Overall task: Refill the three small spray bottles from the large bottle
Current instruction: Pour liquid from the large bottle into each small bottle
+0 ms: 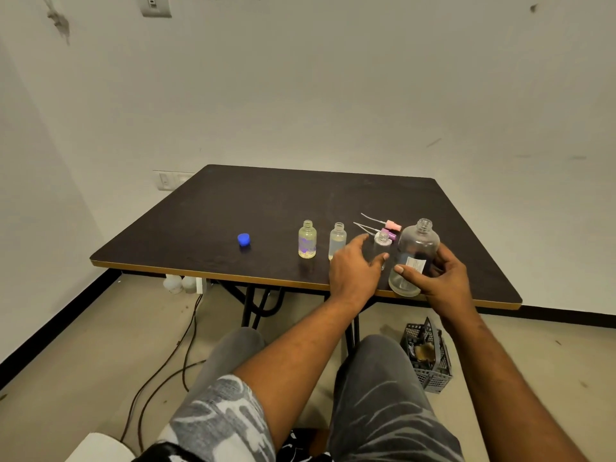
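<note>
Both hands reach forward to the near edge of the tabletop, toward its right corner. The right hand curls fingers and thumb round the upright large bottle. The left hand hovers just beside it, fingers fairly straight and thumb spread, and it seems to touch nothing.

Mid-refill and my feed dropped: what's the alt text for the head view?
Right hand grips the uncapped large bottle at the table's near edge; left hand curves around a third small bottle, grip unclear. Two open small bottles holding liquid stand to its left, spray heads behind, a blue cap farther left.
</note>
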